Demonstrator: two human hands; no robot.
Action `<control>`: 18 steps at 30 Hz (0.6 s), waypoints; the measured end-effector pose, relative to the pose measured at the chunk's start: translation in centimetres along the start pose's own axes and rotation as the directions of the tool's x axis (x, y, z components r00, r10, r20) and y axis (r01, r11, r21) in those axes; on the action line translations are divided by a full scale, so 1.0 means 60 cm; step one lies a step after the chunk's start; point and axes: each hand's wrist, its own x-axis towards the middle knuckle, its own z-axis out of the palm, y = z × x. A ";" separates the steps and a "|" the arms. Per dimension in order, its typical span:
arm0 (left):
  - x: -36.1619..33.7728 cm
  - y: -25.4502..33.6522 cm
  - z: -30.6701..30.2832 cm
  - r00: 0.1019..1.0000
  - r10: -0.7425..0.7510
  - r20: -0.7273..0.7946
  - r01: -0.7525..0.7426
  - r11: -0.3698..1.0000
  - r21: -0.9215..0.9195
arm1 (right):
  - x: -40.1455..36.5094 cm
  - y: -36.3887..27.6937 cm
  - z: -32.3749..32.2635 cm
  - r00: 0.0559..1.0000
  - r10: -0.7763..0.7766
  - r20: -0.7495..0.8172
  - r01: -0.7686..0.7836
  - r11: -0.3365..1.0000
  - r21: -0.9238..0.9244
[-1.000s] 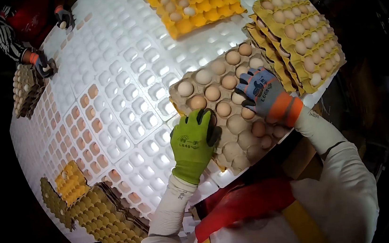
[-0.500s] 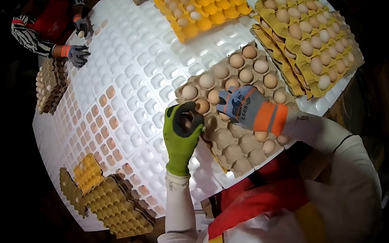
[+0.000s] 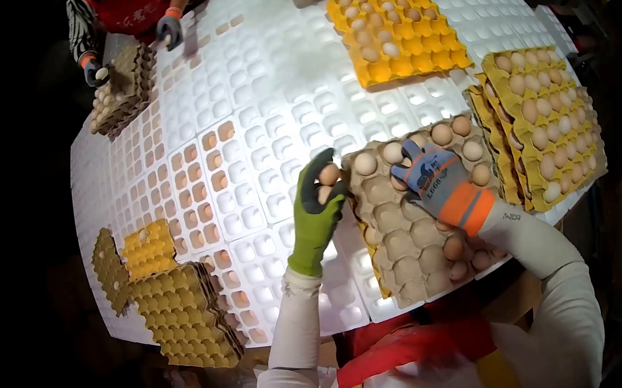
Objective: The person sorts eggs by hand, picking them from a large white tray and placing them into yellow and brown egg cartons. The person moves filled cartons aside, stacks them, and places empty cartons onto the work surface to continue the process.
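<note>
My left hand (image 3: 315, 220), in a green glove with dark fingers, is closed around eggs at the left edge of a grey egg tray; two brown eggs (image 3: 329, 174) show between thumb and fingers. My right hand (image 3: 437, 181), in a blue-grey glove with an orange cuff, reaches over the grey egg tray (image 3: 413, 248). Its fingers curl down around an egg (image 3: 399, 182), mostly hidden beneath them. Eggs sit in the tray's back row and right side, while the cups at its left front are bare.
Yellow trays of eggs (image 3: 546, 124) are stacked on the right, with an orange tray (image 3: 410, 51) behind. White cupped panels (image 3: 265, 191) cover the table, some cups holding eggs. Tray stacks (image 3: 179, 314) stand at the left front. A co-worker's hand (image 3: 95, 73) holds an egg over another stack.
The view has shifted, moving the scene rightward and down. Several eggs have left the grey tray's left cups. My left hand has opened outward, showing two eggs. The co-worker's hand has moved to the stack.
</note>
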 end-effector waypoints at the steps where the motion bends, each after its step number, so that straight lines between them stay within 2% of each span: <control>1: 0.036 -0.023 0.005 0.873 0.485 0.053 -0.461 0.785 0.413 | 0.003 -0.005 -0.001 1.000 -0.012 -0.018 0.012 1.000 -0.024; 2: 0.028 0.025 0.022 0.948 0.311 0.070 -0.281 0.714 0.641 | 0.007 -0.007 -0.007 0.999 -0.031 -0.034 0.029 0.998 -0.050; 3: 0.038 0.036 0.037 0.928 0.351 0.123 -0.299 0.510 0.806 | 0.014 -0.011 -0.023 0.999 -0.021 0.028 0.021 1.000 -0.015; 4: 0.049 0.044 0.051 0.961 0.226 0.162 -0.235 0.349 0.907 | 0.018 -0.010 -0.038 0.995 -0.002 0.100 0.001 1.000 0.009; 6: 0.072 0.020 0.070 0.968 0.179 0.175 -0.213 0.219 0.952 | 0.022 0.014 -0.045 0.996 -0.022 0.088 0.007 0.987 0.160; 7: 0.075 0.026 0.064 0.968 0.147 0.202 -0.236 0.278 0.931 | 0.024 0.028 -0.050 0.996 -0.020 0.083 0.000 0.972 0.234; 8: 0.079 0.041 0.053 0.965 0.121 0.232 -0.259 0.330 0.908 | 0.030 0.042 -0.063 0.989 0.005 0.147 -0.034 0.979 0.201; 9: 0.078 0.056 0.026 0.969 0.098 0.228 -0.246 0.484 0.840 | 0.045 0.057 -0.080 0.977 -0.023 0.210 -0.056 0.931 0.361; 10: 0.083 0.061 -0.008 0.976 0.086 0.198 -0.205 0.651 0.731 | 0.063 0.065 -0.097 0.962 -0.055 0.269 -0.094 0.854 0.512; 11: 0.097 0.039 -0.046 0.982 0.109 0.156 -0.180 0.802 0.569 | 0.093 0.064 -0.123 0.937 -0.109 0.332 -0.110 0.811 0.575; 12: 0.118 0.009 -0.088 0.986 0.122 0.117 -0.157 0.912 0.378 | 0.118 0.063 -0.129 0.941 -0.143 0.308 -0.098 0.754 0.649; 14: 0.149 0.001 -0.174 0.976 0.167 -0.141 -0.086 0.886 0.455 | 0.188 0.055 -0.112 0.941 -0.152 0.301 -0.122 0.679 0.724; 15: 0.178 -0.020 -0.220 0.963 0.145 -0.225 0.010 0.821 0.571 | 0.229 0.040 -0.094 0.958 -0.108 0.265 -0.103 0.734 0.671; 16: 0.212 -0.034 -0.253 0.939 0.139 -0.315 0.115 0.737 0.666 | 0.280 0.021 -0.068 0.972 -0.072 0.222 -0.082 0.786 0.612; 18: 0.268 -0.029 -0.280 0.903 0.181 -0.389 0.251 0.513 0.821 | 0.393 -0.008 0.019 0.992 0.002 0.127 -0.073 0.826 0.558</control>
